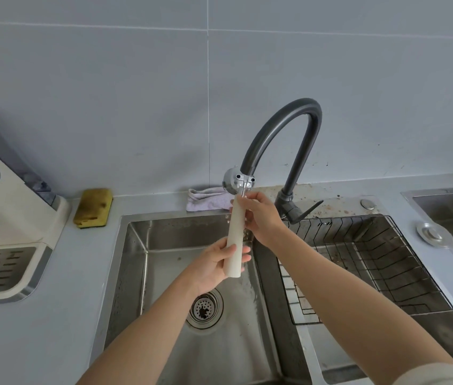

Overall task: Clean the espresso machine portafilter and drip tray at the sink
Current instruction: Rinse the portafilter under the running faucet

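— While the left hand (214, 263) curls round the low end of the portafilter (235, 237), where is the right?

— The right hand (261, 215) wraps the handle's top, just below the metal head. The head sits at the faucet (283, 134) mouth, above the sink (136, 273).

— And the drip tray (0, 269)?

— In the machine (11, 207), left of the sink. A sponge (93, 208) and a cloth (205, 201) lie by the wall.

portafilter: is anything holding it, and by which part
Both hands hold the portafilter by its white handle. The left hand grips the lower end, and the right hand grips the upper end, just below the metal head.
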`<state>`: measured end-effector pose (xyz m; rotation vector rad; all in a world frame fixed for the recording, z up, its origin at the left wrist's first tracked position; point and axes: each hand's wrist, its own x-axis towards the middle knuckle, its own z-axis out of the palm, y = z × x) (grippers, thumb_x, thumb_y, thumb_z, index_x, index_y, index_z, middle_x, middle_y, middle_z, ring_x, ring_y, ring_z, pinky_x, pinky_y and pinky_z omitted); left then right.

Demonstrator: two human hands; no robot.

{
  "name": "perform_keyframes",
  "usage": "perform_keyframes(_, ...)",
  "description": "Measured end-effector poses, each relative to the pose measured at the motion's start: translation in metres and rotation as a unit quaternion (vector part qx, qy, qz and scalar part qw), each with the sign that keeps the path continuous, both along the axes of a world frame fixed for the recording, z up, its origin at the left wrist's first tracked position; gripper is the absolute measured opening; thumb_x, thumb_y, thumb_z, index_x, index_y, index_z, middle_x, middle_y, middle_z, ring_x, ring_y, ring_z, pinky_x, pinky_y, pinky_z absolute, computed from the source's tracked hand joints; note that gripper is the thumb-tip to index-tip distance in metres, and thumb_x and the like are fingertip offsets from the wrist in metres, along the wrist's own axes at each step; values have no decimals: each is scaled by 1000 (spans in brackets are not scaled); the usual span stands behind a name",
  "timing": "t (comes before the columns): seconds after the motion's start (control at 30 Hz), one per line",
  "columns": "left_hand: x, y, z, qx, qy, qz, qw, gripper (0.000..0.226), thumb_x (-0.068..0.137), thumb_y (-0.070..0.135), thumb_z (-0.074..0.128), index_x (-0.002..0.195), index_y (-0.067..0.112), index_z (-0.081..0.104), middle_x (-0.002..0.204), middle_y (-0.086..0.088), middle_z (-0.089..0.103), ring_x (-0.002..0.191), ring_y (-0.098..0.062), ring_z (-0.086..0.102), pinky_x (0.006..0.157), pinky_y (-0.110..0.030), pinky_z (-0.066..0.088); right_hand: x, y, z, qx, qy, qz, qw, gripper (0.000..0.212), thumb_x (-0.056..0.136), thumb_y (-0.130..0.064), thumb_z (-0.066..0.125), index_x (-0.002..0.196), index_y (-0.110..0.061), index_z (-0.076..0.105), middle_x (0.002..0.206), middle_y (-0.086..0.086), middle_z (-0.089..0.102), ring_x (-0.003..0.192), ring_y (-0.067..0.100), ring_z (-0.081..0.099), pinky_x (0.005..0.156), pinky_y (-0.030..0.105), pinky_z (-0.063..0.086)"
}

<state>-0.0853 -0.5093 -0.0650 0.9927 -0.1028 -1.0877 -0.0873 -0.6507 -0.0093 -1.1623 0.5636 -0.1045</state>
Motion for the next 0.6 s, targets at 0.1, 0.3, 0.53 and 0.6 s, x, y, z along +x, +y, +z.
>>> perform_keyframes(0.1,10,-7,5,-10,-5,-3,1000,25,84,12,49,108,12,55,93,-6,70,91,-21,65,83,-37,48,6,-7,9,-7,-13,2,1000,16,91,-5,52,80,-14,46,84,8,64,71,22,63,65,33,52)
perform_keyframes(0.3,30,-17,16,-30,-20,-17,999,34,78,20,53,112,14,56,93,-2,73,90,-17,69,85,-36,49,22,-17,24,-37,-25,-13,999,19,91,-3,51,77,-14,45,86,7,63,75,22,62,64,31,50)
perform_keyframes(0.53,48,-26,32,-23,-54,-37,998,29,92,33,40,113,18,54,94,1,74,91,-16,70,81,-33,51,34,-26,40,-54,-42,-20,997,16,91,-4,52,80,-14,46,85,10,62,74,23,60,67,32,53)
perform_keyframes(0.6,52,-29,38,-15,-62,-35,997,28,96,33,36,113,20,54,93,2,74,90,-15,70,82,-34,49,37,-28,44,-53,-48,-25,997,15,91,-4,51,81,-14,46,83,9,62,74,23,59,70,33,53)
